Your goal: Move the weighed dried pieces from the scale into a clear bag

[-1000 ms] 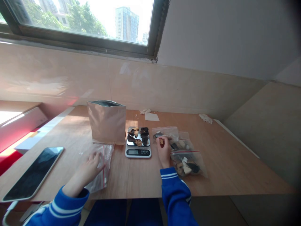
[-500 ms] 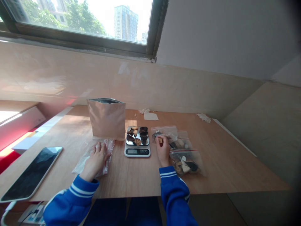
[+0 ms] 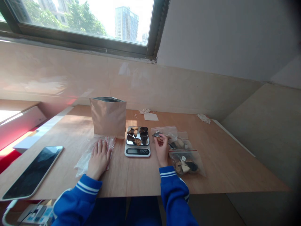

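My left hand (image 3: 99,157) lies flat, fingers stretched out, on an empty clear zip bag (image 3: 85,157) with a red seal. My right hand (image 3: 162,150) is closed in a pinch on a small brown piece (image 3: 160,139) just right of the kitchen scale (image 3: 137,146). Several dark and tan pieces sit on the scale's shiny plate. A tan stand-up pouch (image 3: 108,116), open at the top, stands behind the left hand. Right of my right hand lie filled clear zip bags (image 3: 185,160) holding similar pieces.
A phone (image 3: 32,171) with a dark screen lies at the table's left front corner. Paper scraps (image 3: 150,116) and crumpled bits (image 3: 205,118) sit near the back wall. The wooden table (image 3: 230,163) ends at a wall on the right.
My left hand slid the empty bag to the right and forward, then flattened on it. My right hand stayed by the scale with its small piece.
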Demonstrator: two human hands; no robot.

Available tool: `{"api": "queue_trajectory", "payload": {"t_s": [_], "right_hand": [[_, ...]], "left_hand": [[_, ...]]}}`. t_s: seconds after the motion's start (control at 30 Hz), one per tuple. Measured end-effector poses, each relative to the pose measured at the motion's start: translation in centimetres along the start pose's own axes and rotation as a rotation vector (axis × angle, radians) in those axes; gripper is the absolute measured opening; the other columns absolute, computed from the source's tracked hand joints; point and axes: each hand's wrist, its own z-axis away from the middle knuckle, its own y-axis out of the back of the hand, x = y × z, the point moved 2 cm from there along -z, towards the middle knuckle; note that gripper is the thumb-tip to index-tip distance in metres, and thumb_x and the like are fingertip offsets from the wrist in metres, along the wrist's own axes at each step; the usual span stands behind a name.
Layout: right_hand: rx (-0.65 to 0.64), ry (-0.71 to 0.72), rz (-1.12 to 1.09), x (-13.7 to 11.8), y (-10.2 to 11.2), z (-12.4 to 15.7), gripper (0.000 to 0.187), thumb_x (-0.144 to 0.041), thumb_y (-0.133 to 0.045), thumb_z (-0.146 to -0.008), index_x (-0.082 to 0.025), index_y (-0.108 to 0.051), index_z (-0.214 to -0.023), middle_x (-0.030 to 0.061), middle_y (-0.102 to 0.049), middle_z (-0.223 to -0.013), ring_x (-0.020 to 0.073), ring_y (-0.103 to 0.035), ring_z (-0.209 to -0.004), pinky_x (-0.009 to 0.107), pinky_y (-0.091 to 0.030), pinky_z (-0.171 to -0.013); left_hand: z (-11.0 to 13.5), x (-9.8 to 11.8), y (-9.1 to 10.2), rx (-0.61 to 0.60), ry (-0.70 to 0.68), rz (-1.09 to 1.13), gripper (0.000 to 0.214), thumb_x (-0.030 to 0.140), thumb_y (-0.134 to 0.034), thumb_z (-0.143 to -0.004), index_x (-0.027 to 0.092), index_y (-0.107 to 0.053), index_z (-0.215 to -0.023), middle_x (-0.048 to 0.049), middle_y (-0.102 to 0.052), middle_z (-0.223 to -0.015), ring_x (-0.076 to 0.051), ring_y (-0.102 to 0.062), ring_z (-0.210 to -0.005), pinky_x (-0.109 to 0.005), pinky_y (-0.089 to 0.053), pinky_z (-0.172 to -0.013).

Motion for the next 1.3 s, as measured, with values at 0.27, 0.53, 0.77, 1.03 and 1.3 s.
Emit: {"api": "queue_trajectory", "payload": {"t_s": [0.27,0.53,0.77,1.03,1.3], "right_hand": [[-0.063,0.019,0.040,-0.5,-0.1,0.4,0.033,-0.042,-0.060,-0.084,-0.016,-0.062,-0.104,0.0075,-0.066,-0.090,0.0158,-0.054,-0.070,0.031,-0.047,-0.070],[-0.007,0.108,0.038,-2.8,-0.6,-1.2,0.036,-0.044,-0.058,-0.086,-0.015,-0.066,-0.106,0.0074,-0.065,-0.091,0.0155,-0.049,-0.068,0.031,-0.045,-0.070],[-0.284,0.287,0.091,-6.4,-4.3,-2.8,0.027,-0.041,-0.060,-0.086,-0.023,-0.069,-0.102,0.0061,-0.057,-0.093,0.0204,-0.054,-0.085,0.034,-0.045,-0.082],[-0.358,0.312,0.216,-5.1,-6.0,-2.8,0.028,-0.046,-0.061,-0.084,-0.025,-0.070,-0.101,0.0078,-0.055,-0.102,0.0243,-0.052,-0.099,0.041,-0.041,-0.092],[-0.154,0.258,0.168,-2.1,-2.8,-1.6,0.029,-0.037,-0.042,-0.094,-0.020,-0.065,-0.097,0.0086,-0.058,-0.099,0.0226,-0.053,-0.100,0.042,-0.039,-0.094]], "left_hand": [[0.2,0.1,0.3,-0.007,0.072,0.020,0.057,0.039,-0.029,-0.094,0.003,-0.047,-0.135,-0.0215,-0.043,-0.144,-0.033,-0.033,-0.138,-0.048,-0.029,-0.113],[0.4,0.5,1.2,-0.045,0.044,0.089,0.054,0.037,-0.030,-0.094,0.003,-0.048,-0.132,-0.0222,-0.046,-0.142,-0.031,-0.036,-0.137,-0.049,-0.031,-0.111],[0.4,0.5,1.5,-0.036,0.069,0.147,0.051,0.036,-0.033,-0.093,0.006,-0.050,-0.130,-0.0217,-0.047,-0.141,-0.031,-0.038,-0.136,-0.051,-0.033,-0.110],[0.4,0.6,1.6,0.013,0.058,0.181,0.047,0.038,-0.031,-0.094,0.007,-0.048,-0.126,-0.0220,-0.049,-0.136,-0.031,-0.041,-0.133,-0.049,-0.034,-0.109],[0.1,1.2,3.0,0.130,0.010,0.375,0.039,0.031,-0.036,-0.093,0.012,-0.045,-0.126,-0.0187,-0.052,-0.127,-0.029,-0.048,-0.125,-0.049,-0.042,-0.103]]}}
